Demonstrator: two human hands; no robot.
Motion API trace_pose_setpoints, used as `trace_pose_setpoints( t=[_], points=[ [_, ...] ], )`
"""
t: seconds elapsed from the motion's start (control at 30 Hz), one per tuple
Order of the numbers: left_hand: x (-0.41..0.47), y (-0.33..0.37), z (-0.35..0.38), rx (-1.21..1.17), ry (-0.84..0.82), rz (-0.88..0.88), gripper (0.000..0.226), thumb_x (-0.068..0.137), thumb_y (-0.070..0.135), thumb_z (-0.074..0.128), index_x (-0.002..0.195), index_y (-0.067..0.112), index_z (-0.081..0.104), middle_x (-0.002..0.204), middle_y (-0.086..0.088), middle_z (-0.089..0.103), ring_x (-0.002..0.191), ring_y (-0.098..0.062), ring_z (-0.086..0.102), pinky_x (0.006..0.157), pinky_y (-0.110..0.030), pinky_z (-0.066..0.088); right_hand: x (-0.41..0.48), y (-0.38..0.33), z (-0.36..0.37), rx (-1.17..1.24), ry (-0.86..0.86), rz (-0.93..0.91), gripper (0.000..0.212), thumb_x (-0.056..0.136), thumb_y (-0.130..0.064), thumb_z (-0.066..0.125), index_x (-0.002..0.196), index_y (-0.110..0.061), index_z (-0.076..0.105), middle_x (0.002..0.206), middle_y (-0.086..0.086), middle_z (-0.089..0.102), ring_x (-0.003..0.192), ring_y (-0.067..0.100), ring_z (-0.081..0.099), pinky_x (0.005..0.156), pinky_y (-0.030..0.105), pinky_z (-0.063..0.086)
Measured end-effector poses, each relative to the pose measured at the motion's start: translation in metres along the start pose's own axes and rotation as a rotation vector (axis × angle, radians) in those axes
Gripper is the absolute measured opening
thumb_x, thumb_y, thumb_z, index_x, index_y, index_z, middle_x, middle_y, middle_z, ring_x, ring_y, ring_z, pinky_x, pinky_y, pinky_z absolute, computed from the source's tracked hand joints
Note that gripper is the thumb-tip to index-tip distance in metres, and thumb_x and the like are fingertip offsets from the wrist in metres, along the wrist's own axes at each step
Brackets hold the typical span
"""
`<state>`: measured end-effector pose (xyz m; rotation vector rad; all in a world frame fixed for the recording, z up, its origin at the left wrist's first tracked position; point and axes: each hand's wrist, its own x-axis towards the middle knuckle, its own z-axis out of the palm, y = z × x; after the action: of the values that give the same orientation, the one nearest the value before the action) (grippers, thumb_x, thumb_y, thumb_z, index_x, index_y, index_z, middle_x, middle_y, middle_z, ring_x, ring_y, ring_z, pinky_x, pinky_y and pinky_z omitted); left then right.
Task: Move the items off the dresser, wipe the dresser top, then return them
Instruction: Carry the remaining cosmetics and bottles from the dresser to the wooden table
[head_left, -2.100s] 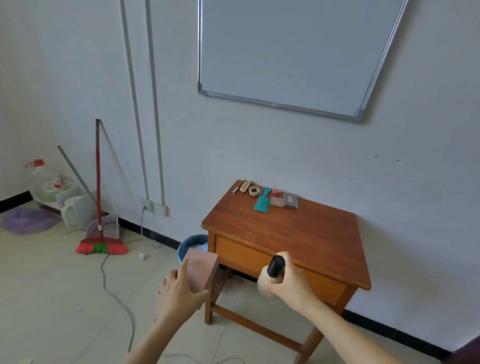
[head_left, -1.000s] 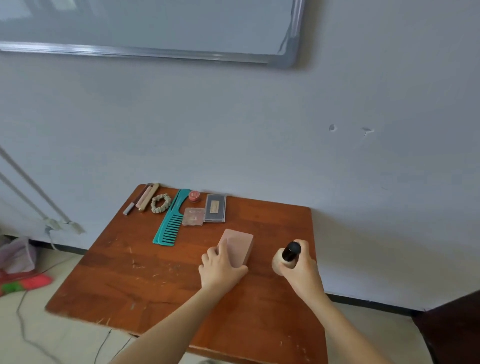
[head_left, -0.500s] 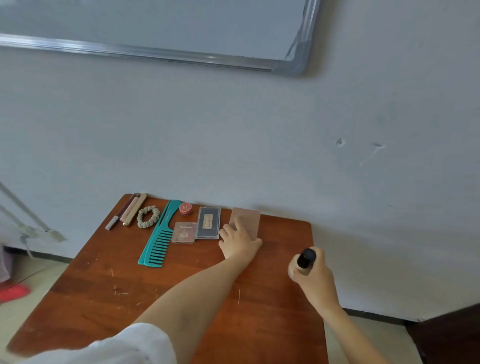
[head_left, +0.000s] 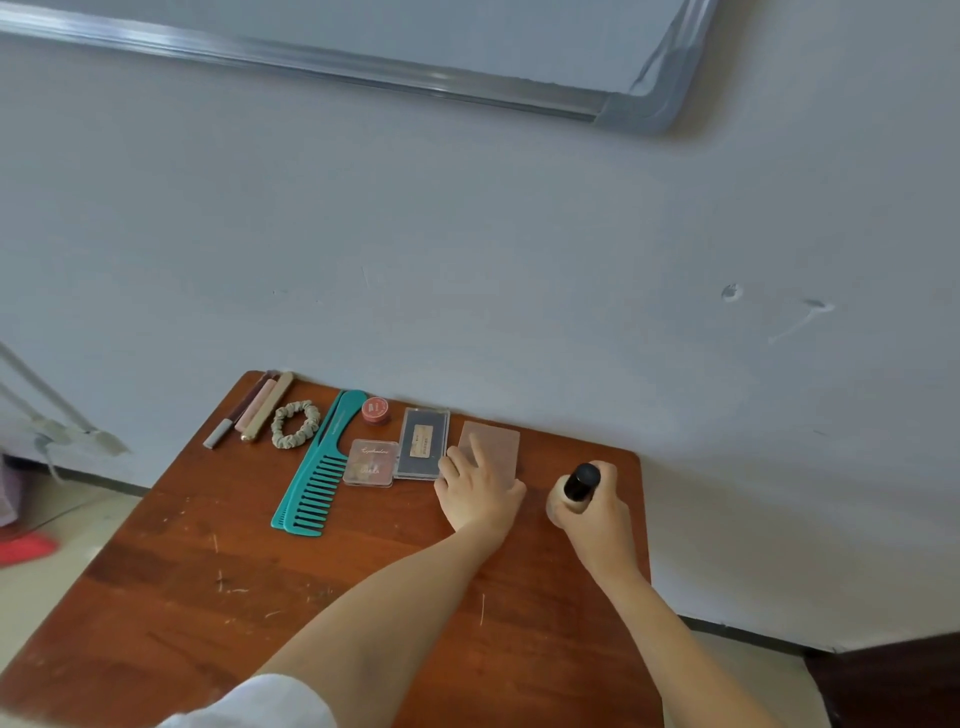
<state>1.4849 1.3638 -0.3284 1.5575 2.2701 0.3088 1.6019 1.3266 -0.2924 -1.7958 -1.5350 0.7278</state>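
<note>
A pink flat box (head_left: 496, 441) lies on the wooden dresser top (head_left: 218, 577) near the wall, and my left hand (head_left: 475, 488) rests on it with fingers laid over its near edge. My right hand (head_left: 597, 512) grips a beige bottle with a black cap (head_left: 577, 486), standing low over the dresser's right side. Left of the box lie a dark compact (head_left: 422, 442), a clear pink palette (head_left: 370, 463), a red jar (head_left: 375, 409), a teal comb (head_left: 319, 467), a scrunchie (head_left: 295, 423) and pens (head_left: 249, 408).
The dresser stands against a grey wall under a whiteboard (head_left: 639, 106). Pipes (head_left: 47, 415) run down the wall at left, with floor below. A dark piece of furniture (head_left: 893, 680) sits at the lower right.
My left hand has set the pink box flat by the wall beside the compact. My right hand has brought the bottle in over the dresser's right side, closer to the box.
</note>
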Motion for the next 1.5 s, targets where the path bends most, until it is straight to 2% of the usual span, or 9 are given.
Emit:
trace_pose_setpoints(
  t=[0.5, 0.6, 0.7, 0.8, 0.97, 1.1, 1.2, 1.33, 1.5],
  points=[
    [0.019, -0.010, -0.004, 0.031, -0.006, 0.008, 0.074, 0.085, 0.060, 0.042, 0.136, 0.009, 0.027, 0.140, -0.015, 0.028, 0.127, -0.031, 0.028, 0.100, -0.035, 0.031, 0.007, -0.004, 0.006, 0.028, 0.040, 0.011, 0.027, 0.084, -0.007, 0.059, 0.096, -0.016, 0.036, 0.064, -0.007, 0.047, 0.060, 0.019, 0.050, 0.052, 0.026, 0.038],
    [0.018, -0.010, -0.010, 0.029, -0.007, 0.044, 0.065, 0.093, 0.054, 0.026, 0.140, 0.009, 0.025, 0.148, -0.016, 0.020, 0.134, -0.032, 0.021, 0.105, -0.040, 0.026, 0.009, -0.003, 0.006, 0.028, 0.006, 0.021, 0.029, 0.084, -0.006, 0.059, 0.097, -0.016, 0.035, 0.066, -0.008, 0.047, 0.060, 0.013, 0.049, 0.053, 0.021, 0.039],
    [0.011, -0.035, -0.018, 0.008, -0.031, 0.139, 0.060, 0.095, 0.047, 0.027, 0.146, 0.021, 0.011, 0.155, -0.010, 0.001, 0.142, -0.030, -0.001, 0.114, -0.043, 0.011, 0.014, -0.007, 0.008, 0.058, -0.040, 0.046, 0.030, 0.084, -0.007, 0.060, 0.098, -0.017, 0.035, 0.069, -0.009, 0.047, 0.060, 0.005, 0.047, 0.054, 0.019, 0.039],
    [-0.004, -0.090, -0.026, 0.053, 0.005, 0.205, 0.061, 0.095, 0.046, 0.029, 0.147, 0.026, 0.002, 0.156, -0.004, -0.003, 0.143, -0.026, -0.006, 0.116, -0.042, 0.003, 0.025, -0.015, 0.011, 0.078, -0.067, 0.049, 0.029, 0.085, -0.007, 0.059, 0.098, -0.017, 0.035, 0.069, -0.010, 0.047, 0.061, 0.002, 0.047, 0.054, 0.020, 0.039],
    [-0.025, -0.166, -0.037, 0.162, -0.029, 0.191, 0.061, 0.088, 0.047, 0.026, 0.144, 0.023, 0.027, 0.152, -0.005, 0.024, 0.141, -0.027, 0.017, 0.113, -0.042, 0.018, 0.047, -0.027, 0.027, 0.070, -0.080, 0.022, 0.029, 0.085, -0.007, 0.057, 0.101, -0.015, 0.034, 0.072, -0.009, 0.046, 0.063, 0.003, 0.047, 0.053, 0.020, 0.038],
    [-0.030, -0.179, -0.036, 0.290, -0.087, 0.213, 0.053, 0.079, 0.049, 0.031, 0.110, 0.026, 0.067, 0.114, -0.001, 0.067, 0.109, -0.023, 0.062, 0.086, -0.039, 0.051, 0.065, -0.037, 0.038, 0.067, -0.094, -0.015, 0.030, 0.084, -0.003, 0.057, 0.103, -0.012, 0.036, 0.075, -0.011, 0.044, 0.066, 0.007, 0.045, 0.057, 0.025, 0.037],
    [-0.031, -0.180, -0.033, 0.348, -0.062, 0.265, 0.050, 0.078, 0.049, 0.031, 0.105, 0.029, 0.069, 0.110, 0.000, 0.068, 0.103, -0.021, 0.065, 0.084, -0.038, 0.052, 0.078, -0.041, 0.045, 0.061, -0.115, -0.019, 0.029, 0.082, -0.002, 0.059, 0.103, -0.009, 0.041, 0.079, -0.007, 0.044, 0.078, 0.015, 0.047, 0.071, 0.028, 0.036],
    [-0.032, -0.184, -0.032, 0.366, -0.092, 0.271, 0.050, 0.080, 0.050, 0.031, 0.106, 0.031, 0.068, 0.111, 0.002, 0.068, 0.103, -0.020, 0.065, 0.085, -0.036, 0.051, 0.087, -0.036, 0.050, 0.104, -0.101, -0.022, 0.025, 0.082, -0.004, 0.062, 0.099, -0.011, 0.044, 0.083, -0.005, 0.049, 0.086, 0.018, 0.049, 0.074, 0.029, 0.035],
    [-0.032, -0.183, -0.032, 0.331, -0.121, 0.260, 0.049, 0.079, 0.050, 0.031, 0.105, 0.030, 0.068, 0.110, 0.001, 0.068, 0.102, -0.021, 0.065, 0.084, -0.038, 0.052, 0.093, -0.030, 0.052, 0.071, -0.091, 0.042, 0.039, 0.080, -0.005, 0.064, 0.115, -0.005, 0.047, 0.106, 0.005, 0.055, 0.101, 0.024, 0.053, 0.079, 0.029, 0.037]
  ],
)
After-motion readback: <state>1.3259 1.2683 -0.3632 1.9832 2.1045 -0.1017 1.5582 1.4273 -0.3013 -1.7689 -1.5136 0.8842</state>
